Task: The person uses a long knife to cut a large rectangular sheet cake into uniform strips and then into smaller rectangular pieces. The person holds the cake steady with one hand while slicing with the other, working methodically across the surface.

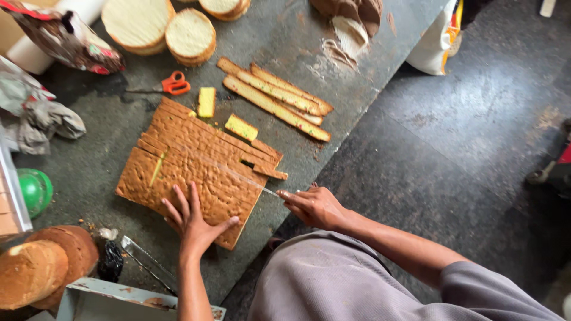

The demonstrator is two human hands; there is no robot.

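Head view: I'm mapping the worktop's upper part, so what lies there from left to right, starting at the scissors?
Orange-handled scissors → small yellow sponge-cake block → long golden-brown trimmed cake strips → pale flour smear on the grey worktop → white bag at the worktop's edge.

Crumpled brown, red and white printed foil wrapper [65, 38] lying at the worktop's [279, 35] far left corner, white sack [437, 38] with yellow and red edging leaning against the worktop's far right end on the floor
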